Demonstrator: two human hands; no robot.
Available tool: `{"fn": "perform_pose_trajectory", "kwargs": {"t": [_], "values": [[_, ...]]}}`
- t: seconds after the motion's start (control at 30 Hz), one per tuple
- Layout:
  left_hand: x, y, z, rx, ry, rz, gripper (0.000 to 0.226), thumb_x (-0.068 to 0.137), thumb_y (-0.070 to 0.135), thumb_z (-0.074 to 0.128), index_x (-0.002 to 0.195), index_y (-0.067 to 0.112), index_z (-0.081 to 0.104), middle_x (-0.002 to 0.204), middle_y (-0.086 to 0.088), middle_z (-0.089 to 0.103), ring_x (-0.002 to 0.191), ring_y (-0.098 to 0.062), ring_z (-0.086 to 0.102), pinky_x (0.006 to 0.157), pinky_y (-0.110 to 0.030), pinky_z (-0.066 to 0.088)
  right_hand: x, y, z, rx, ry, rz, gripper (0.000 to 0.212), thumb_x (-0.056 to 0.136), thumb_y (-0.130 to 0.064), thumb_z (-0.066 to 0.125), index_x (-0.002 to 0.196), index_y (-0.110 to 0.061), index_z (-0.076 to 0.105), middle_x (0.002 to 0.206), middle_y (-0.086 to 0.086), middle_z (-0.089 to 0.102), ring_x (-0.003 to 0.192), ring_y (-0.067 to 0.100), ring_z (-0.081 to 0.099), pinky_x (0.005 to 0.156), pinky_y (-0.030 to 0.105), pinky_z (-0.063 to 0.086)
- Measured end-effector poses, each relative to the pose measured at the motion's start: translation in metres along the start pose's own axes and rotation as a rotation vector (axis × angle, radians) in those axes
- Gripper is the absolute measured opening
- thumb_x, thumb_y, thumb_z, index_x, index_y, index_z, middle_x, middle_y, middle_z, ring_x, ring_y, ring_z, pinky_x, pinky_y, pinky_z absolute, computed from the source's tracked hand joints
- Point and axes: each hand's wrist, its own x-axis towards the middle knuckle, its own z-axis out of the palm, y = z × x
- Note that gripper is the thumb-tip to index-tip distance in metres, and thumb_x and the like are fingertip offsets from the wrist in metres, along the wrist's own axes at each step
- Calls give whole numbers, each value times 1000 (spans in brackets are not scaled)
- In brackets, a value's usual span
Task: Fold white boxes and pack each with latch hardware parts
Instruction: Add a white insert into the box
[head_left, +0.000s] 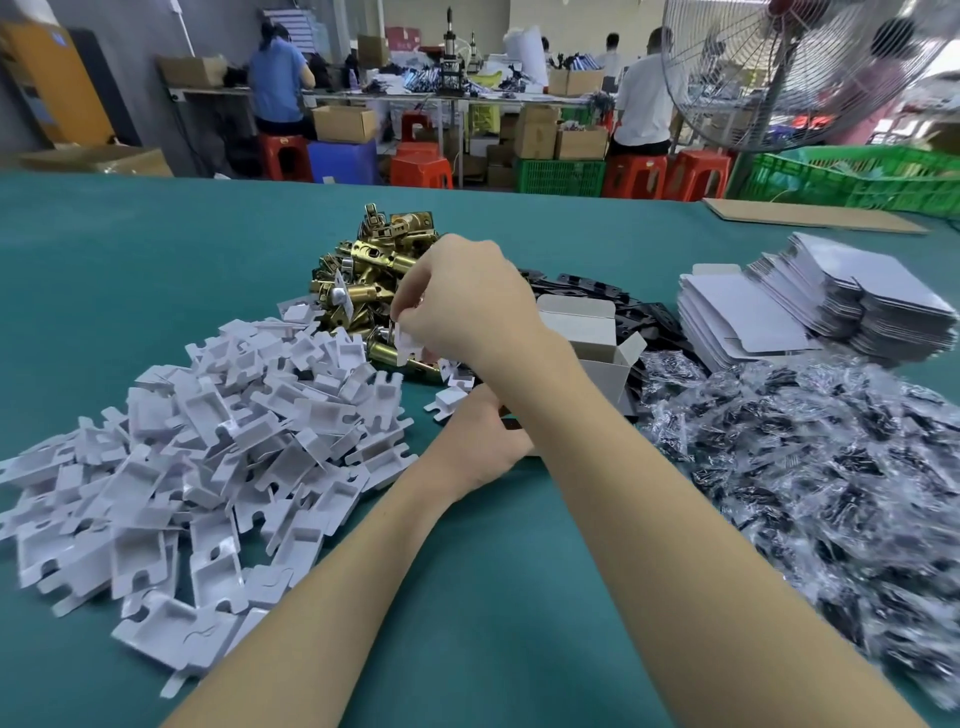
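Observation:
My right hand (467, 301) reaches across to the heap of brass latch bolts (371, 270) and pinches a small white card insert (409, 340) at its fingertips. My left hand (480, 436) lies lower on the green table, partly hidden under my right forearm. It grips a dark flat piece that looks like a black plate (513, 423). A folded white box (597, 338) stands open just right of my right wrist.
A large heap of white card inserts (208, 441) covers the left. Black plates (592, 288) lie behind the open box, with stacks of flat white box blanks (753, 317) at the right. Clear bags of dark screws (831, 467) fill the right side. Workers, stools and crates stand beyond the table.

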Motion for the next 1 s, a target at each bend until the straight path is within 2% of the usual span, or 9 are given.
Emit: {"fn": "perform_pose_trajectory", "kwargs": {"t": [0.13, 0.2, 0.27, 0.43, 0.57, 0.73, 0.8, 0.9, 1.0], "values": [[-1, 1, -1, -42, 15, 29, 43, 92, 4, 75, 132, 14, 61, 119, 1, 71, 107, -10, 66, 97, -26, 50, -7, 2, -10, -9, -98, -61, 23, 94, -14, 64, 99, -28, 81, 95, -6, 71, 67, 9, 58, 68, 27, 55], [0, 3, 0, -71, 4, 50, 43, 91, 5, 76, 128, 21, 63, 117, 5, 74, 108, -8, 68, 97, -27, 52, -12, 5, -18, 64, -124, -88, 20, 95, -12, 63, 100, -22, 80, 93, -5, 69, 69, 7, 60, 71, 26, 55], [0, 3, 0, -95, 3, 69, 43, 90, 8, 79, 125, 28, 65, 117, 7, 75, 110, -8, 69, 98, -28, 53, -16, 9, -33, 136, -69, -99, 18, 95, -9, 64, 96, -19, 78, 96, -1, 72, 79, 14, 69, 79, 30, 61], [-3, 7, -1, -129, -42, 132, 44, 83, 27, 81, 120, 46, 66, 119, 15, 74, 115, -7, 67, 102, -31, 53, -29, 35, -93, 261, 106, -61, 8, 95, -8, 70, 99, -10, 76, 88, 5, 75, 64, 8, 74, 61, 21, 61], [-3, 8, -2, -121, -68, 150, 43, 85, 26, 78, 120, 48, 65, 120, 16, 73, 116, -5, 67, 98, -26, 53, -43, 60, -124, 90, 89, -67, 10, 91, -11, 75, 92, -20, 80, 77, -6, 76, 63, 2, 73, 65, 16, 60], [-3, 7, -3, -115, -70, 169, 43, 85, 30, 78, 120, 50, 65, 120, 16, 73, 115, -5, 67, 96, -26, 54, -48, 72, -116, -104, 7, -37, 12, 86, -18, 78, 84, -29, 83, 71, -17, 72, 64, -10, 66, 54, 1, 47], [-3, 8, -3, -127, -73, 174, 42, 83, 32, 78, 119, 49, 65, 120, 15, 73, 114, -5, 67, 93, -25, 54, -48, 72, -106, -125, -9, -26, 12, 85, -19, 78, 83, -30, 83, 75, -15, 74, 70, -4, 68, 59, 7, 53], [-3, 8, -2, -135, -71, 172, 41, 85, 30, 79, 119, 49, 66, 119, 14, 74, 114, -6, 68, 95, -27, 54, -46, 67, -88, -171, -20, -16, 13, 82, -20, 77, 80, -31, 82, 78, -11, 76, 76, 9, 70, 76, 32, 62], [-2, 7, -3, -137, -76, 173, 41, 86, 28, 79, 120, 47, 66, 120, 13, 73, 115, -8, 67, 100, -34, 54, -43, 65, -73, -214, -105, -23, 11, 84, -19, 76, 83, -28, 83, 80, -9, 76, 82, 15, 72, 80, 36, 62]]}}
